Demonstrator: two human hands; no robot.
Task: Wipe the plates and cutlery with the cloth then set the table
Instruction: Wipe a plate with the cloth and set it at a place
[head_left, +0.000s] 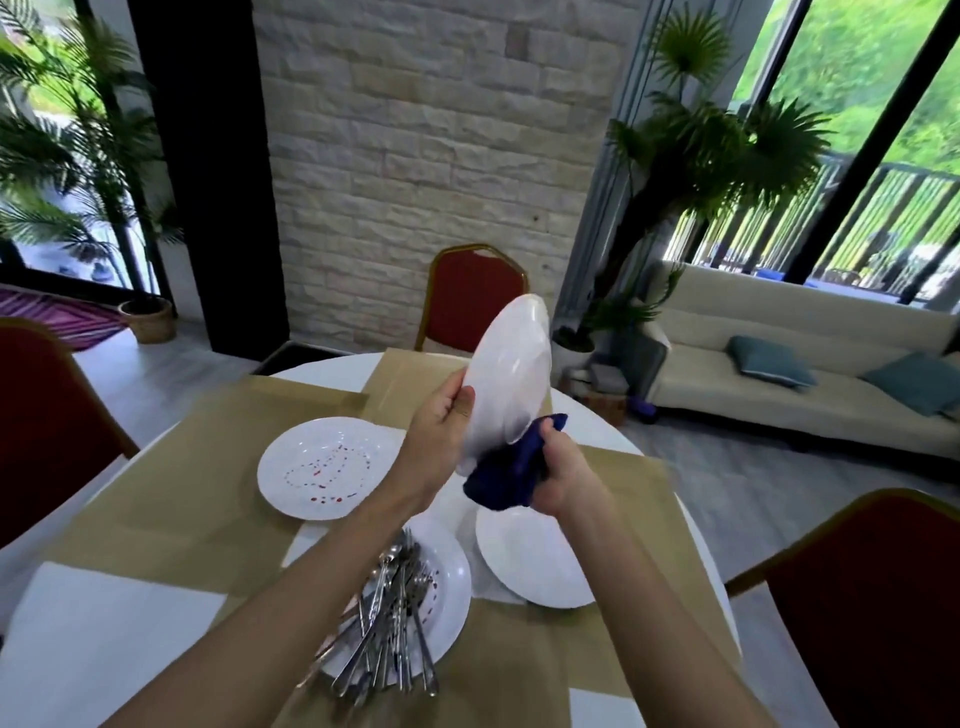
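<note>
A white plate (511, 374) is held up on edge above a round table (332, 370), tilted, with its smooth, glossy face catching the light. The left hand (441, 421) holds the plate's left rim, thumb on the near face and fingers curled behind. Just below the plate, the right hand (558, 467) is clenched round a bunched dark blue cloth (506, 473) that presses against the plate's lower edge.

Below and left of the raised plate, a second plate (327, 467) lies flat, speckled with red spots. Straight below the raised plate, a third plate (447, 571) carries a heap of silver cutlery (389, 623). Below and slightly right of it rests a clean plate (530, 556). All three lie on brown paper sheets (208, 467).

The cloth hides the raised plate's lower edge, and that edge is blurred. The right fingertips are buried in the cloth. The left forearm covers part of the cutlery plate, and the tangled pieces are hard to tell apart.
</note>
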